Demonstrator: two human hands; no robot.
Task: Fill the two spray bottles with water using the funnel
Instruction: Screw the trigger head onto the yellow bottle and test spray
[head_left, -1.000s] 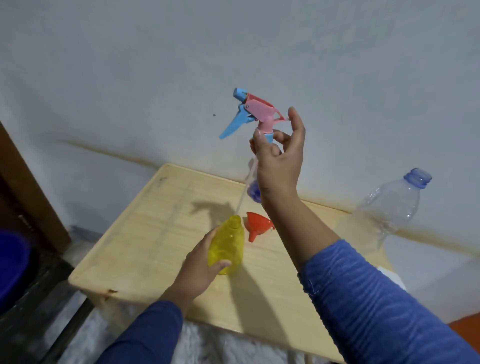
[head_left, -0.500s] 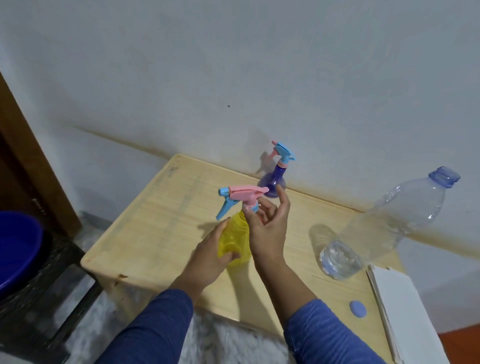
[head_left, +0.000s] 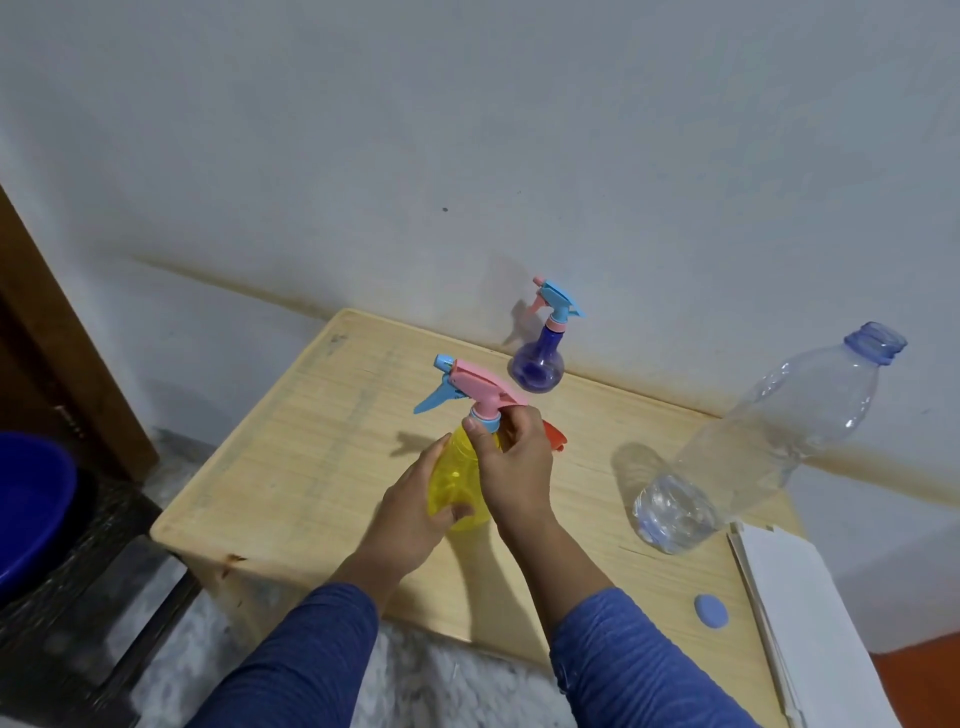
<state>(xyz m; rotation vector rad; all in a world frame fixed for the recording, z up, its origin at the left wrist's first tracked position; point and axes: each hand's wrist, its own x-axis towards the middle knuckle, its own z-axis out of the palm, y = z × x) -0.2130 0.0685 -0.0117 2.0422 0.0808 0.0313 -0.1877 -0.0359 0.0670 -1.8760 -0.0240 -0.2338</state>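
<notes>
A yellow spray bottle (head_left: 453, 478) stands near the middle of the wooden table (head_left: 311, 441). My left hand (head_left: 415, 512) grips its body from the left. My right hand (head_left: 514, 467) pinches the collar of the pink and blue spray head (head_left: 467, 387), which sits on the bottle's neck. Just behind my right hand, part of the red funnel (head_left: 555, 435) shows. A purple spray bottle (head_left: 537, 364) with its spray head on stands at the table's far edge by the wall.
A large clear water bottle (head_left: 769, 447), open with a little water at the bottom, stands at the right. Its blue cap (head_left: 710, 611) lies near the front right. White sheets (head_left: 800, 613) lie at the right edge. A blue basin (head_left: 26, 514) sits low at the left.
My right hand brought the spray head down from high above the table onto the yellow bottle's neck. The left hand has kept hold of the bottle.
</notes>
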